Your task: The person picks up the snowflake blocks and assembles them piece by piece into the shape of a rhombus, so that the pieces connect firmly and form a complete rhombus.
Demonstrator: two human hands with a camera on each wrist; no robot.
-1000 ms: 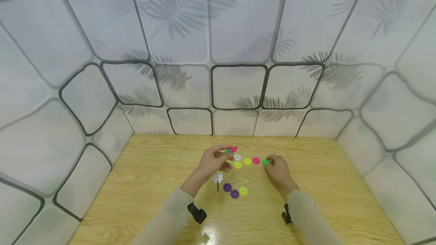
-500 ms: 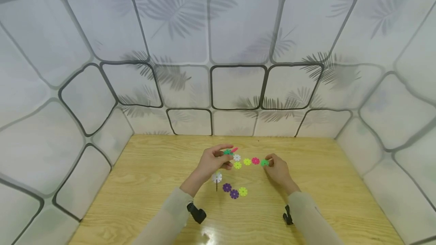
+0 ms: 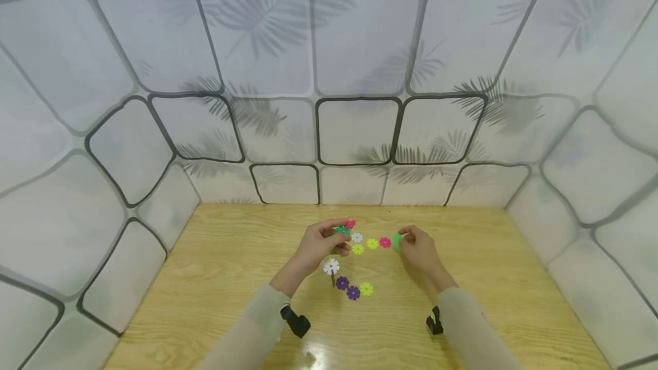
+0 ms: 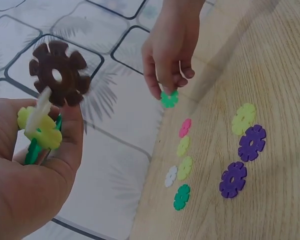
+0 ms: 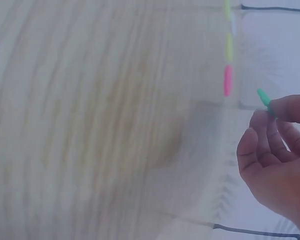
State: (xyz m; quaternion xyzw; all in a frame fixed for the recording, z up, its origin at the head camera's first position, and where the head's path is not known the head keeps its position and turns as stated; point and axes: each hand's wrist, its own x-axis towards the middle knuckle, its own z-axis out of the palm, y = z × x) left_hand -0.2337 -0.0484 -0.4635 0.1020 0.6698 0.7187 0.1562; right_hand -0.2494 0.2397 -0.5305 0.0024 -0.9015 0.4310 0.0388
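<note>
My left hand (image 3: 320,247) pinches a cluster of slotted flower-shaped plastic discs joined edge to edge. In the left wrist view, a brown disc (image 4: 72,80) stands up from the cluster, with a white disc (image 4: 38,112) seen edge-on, a yellow disc (image 4: 50,137) and a green disc (image 4: 33,151) between thumb and fingers. A pink disc (image 3: 350,224) shows at the fingertips in the head view. My right hand (image 3: 421,253) pinches a single light green disc (image 4: 169,100) by its edge, close to the right end of the loose discs.
On the wooden table (image 3: 231,278) lie loose discs: pink (image 3: 385,242), yellow (image 3: 372,243), another yellow (image 3: 358,249), white (image 3: 357,237) and teal (image 4: 181,197). Nearer me are two purple discs (image 3: 353,293) and a yellow one (image 3: 366,289). Patterned panels (image 3: 360,187) enclose the back and sides.
The held cluster has turned in my left hand: its pink disc went edge-on and partly back, its white disc swung right. The light green disc has shifted slightly left and tilted in my right fingers.
</note>
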